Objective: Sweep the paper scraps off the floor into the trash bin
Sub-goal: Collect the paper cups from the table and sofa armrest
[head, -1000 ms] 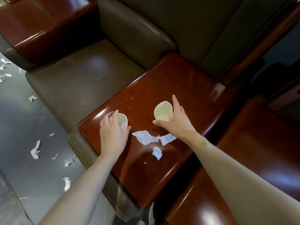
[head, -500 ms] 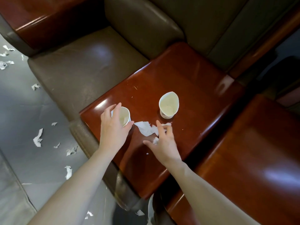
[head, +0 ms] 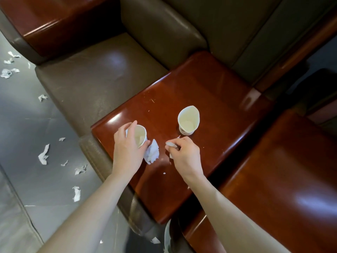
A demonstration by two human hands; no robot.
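You're clearing the table (head: 209,99), left hand (head: 127,152) curled round a paper cup (head: 140,135), right hand (head: 184,154) pinching a scrap (head: 171,144), while the paper scraps (head: 43,157) lie scattered on the floor (head: 27,128) to your left, unswept; next, probably drop that pinched scrap into the paper cup
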